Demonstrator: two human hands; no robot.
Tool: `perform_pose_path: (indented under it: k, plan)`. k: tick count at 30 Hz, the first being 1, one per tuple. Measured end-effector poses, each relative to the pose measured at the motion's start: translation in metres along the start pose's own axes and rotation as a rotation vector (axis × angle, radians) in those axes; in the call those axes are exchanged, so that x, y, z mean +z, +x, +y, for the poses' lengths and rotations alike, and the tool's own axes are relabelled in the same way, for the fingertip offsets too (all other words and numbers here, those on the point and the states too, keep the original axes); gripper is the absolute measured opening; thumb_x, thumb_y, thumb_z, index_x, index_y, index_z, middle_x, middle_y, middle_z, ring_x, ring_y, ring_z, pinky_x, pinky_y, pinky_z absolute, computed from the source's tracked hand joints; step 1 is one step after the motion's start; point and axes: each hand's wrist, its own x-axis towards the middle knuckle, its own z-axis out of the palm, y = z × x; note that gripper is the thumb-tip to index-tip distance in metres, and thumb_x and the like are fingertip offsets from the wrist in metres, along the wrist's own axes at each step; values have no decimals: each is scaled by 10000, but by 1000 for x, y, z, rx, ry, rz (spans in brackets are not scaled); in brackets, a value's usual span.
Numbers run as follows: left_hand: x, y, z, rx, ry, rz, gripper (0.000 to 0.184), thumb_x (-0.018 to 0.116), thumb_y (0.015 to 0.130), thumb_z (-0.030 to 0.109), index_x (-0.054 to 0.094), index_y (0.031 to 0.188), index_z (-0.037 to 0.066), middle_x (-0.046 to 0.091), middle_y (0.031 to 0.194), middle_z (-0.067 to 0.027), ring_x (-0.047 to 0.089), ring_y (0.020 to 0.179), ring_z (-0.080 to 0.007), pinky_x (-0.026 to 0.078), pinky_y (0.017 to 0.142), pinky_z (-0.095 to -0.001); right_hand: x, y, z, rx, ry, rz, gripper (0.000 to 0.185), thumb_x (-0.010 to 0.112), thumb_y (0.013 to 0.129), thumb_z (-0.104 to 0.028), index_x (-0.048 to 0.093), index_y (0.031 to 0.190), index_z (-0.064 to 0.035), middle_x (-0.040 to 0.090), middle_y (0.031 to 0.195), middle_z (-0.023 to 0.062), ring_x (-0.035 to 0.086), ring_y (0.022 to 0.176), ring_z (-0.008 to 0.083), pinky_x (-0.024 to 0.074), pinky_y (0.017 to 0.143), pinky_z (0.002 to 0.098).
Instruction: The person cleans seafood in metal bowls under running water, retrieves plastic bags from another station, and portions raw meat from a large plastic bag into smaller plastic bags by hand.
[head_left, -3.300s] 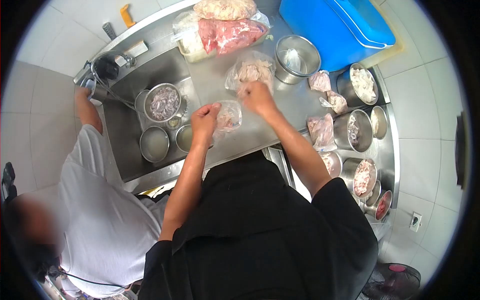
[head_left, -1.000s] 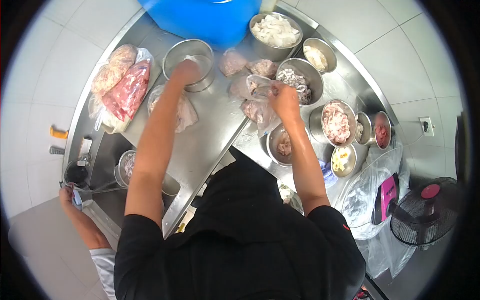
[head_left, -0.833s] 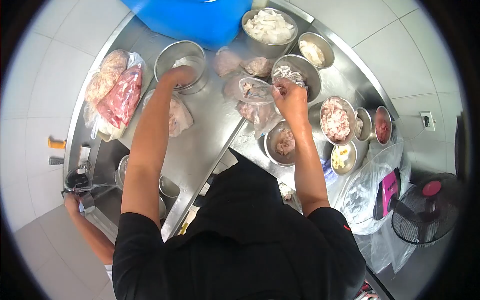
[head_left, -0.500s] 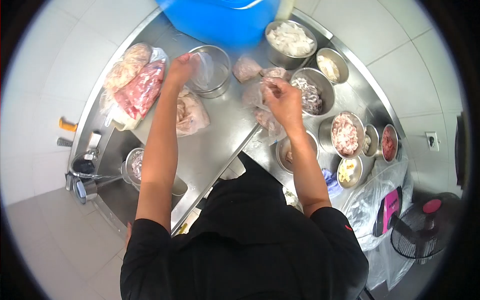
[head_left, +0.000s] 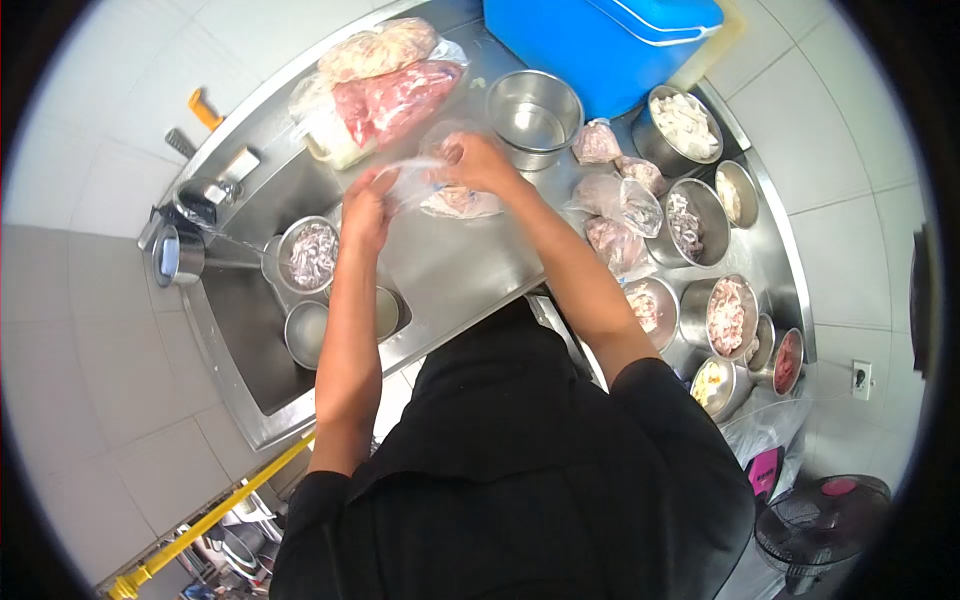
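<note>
Above the steel counter, my left hand (head_left: pixel 367 212) and my right hand (head_left: pixel 478 163) hold a thin clear plastic bag (head_left: pixel 412 180) between them, fingers closed on its edges. The bag is blurred and looks to hold nothing. Just below my right hand lies a clear bag of pale meat (head_left: pixel 462 204), partly hidden by the hand. A wide steel pot (head_left: pixel 530 153) stands beyond my right wrist, with no food showing inside. Further back to the left, large bags of pink meat (head_left: pixel 400 102) are heaped by the sink.
Water runs in the sink (head_left: pixel 255 365) near a bowl of greyish strips (head_left: pixel 312 255). Small meat bags (head_left: pixel 615 240) and several steel bowls of cut food (head_left: pixel 727 315) line the right side. A blue cooler (head_left: pixel 590 60) stands at the back; a fan (head_left: pixel 825 525) is lower right.
My view has swung left, towards the sink. My right hand has left the small meat bags and come across to my left hand, and both now hold the clear bag.
</note>
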Motion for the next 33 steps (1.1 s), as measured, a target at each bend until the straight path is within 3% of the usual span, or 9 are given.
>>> perform_pose_path:
  k: [5, 7, 8, 10, 17, 22, 26, 28, 33]
  plan:
    - [-94, -23, -33, -20, 15, 297, 148, 582, 847, 139, 592, 968, 54, 625, 865, -28, 573, 727, -109, 452, 623, -242, 33, 32, 40, -282, 150, -318, 364, 707, 724, -237, 618, 991, -6, 639, 976, 179, 614, 909, 316, 478, 774, 368]
    - [-113, -33, -41, 24, -27, 287, 135, 578, 845, 134, 595, 950, 50, 627, 862, -32, 578, 735, -116, 453, 633, -244, 46, 44, 50, -38, -718, -526, 342, 670, 723, -144, 616, 1048, -52, 640, 965, 132, 589, 933, 285, 446, 811, 382]
    - [-117, -40, -41, 11, -7, 303, 114, 578, 842, 130, 601, 921, 51, 629, 843, -34, 583, 734, -119, 456, 646, -249, 54, 42, 64, -39, -719, -528, 342, 670, 723, -144, 616, 1048, -52, 640, 965, 132, 589, 933, 285, 446, 811, 382]
    - [-122, -50, -46, 14, 8, 331, 109, 601, 829, 147, 616, 897, 63, 613, 777, -8, 529, 645, -88, 405, 565, -232, 61, 26, 93, -463, -885, -118, 289, 604, 724, -60, 645, 1008, -86, 629, 949, 107, 554, 992, 267, 403, 855, 402]
    - [-98, -59, -62, -110, 146, 303, 115, 633, 811, 157, 633, 874, 61, 584, 693, 29, 457, 548, -40, 342, 484, -209, 40, 2, 108, -681, -966, -331, 203, 537, 760, -96, 656, 923, -77, 615, 947, 104, 544, 972, 232, 371, 870, 384]
    - [-58, -50, -70, -125, 218, 253, 101, 627, 801, 117, 636, 875, 48, 590, 705, 23, 457, 544, -50, 347, 490, -211, 35, -13, 112, -928, -571, 18, 181, 619, 668, -76, 624, 847, -54, 614, 889, 92, 535, 986, 240, 369, 885, 377]
    - [-27, -30, -79, -175, 353, 114, 236, 637, 775, 259, 638, 867, 41, 561, 681, 8, 455, 539, -82, 345, 479, -238, 38, 1, 103, -903, -603, -150, 173, 627, 665, -63, 601, 834, -33, 611, 863, 126, 560, 942, 276, 409, 845, 387]
    - [-10, -15, -87, -212, 364, 86, 286, 641, 760, 295, 643, 857, 26, 563, 681, -8, 458, 542, -100, 351, 479, -256, 36, 5, 92, -536, -504, -465, 331, 613, 714, -76, 587, 1043, -54, 604, 1002, 156, 559, 986, 305, 423, 854, 401]
    - [5, 15, -112, -291, 663, 196, 453, 641, 692, 391, 666, 839, -37, 654, 804, -150, 603, 753, -251, 455, 706, -358, 48, 8, 91, -318, -301, -340, 191, 616, 694, -63, 597, 877, -9, 620, 847, 187, 610, 841, 336, 478, 714, 424]
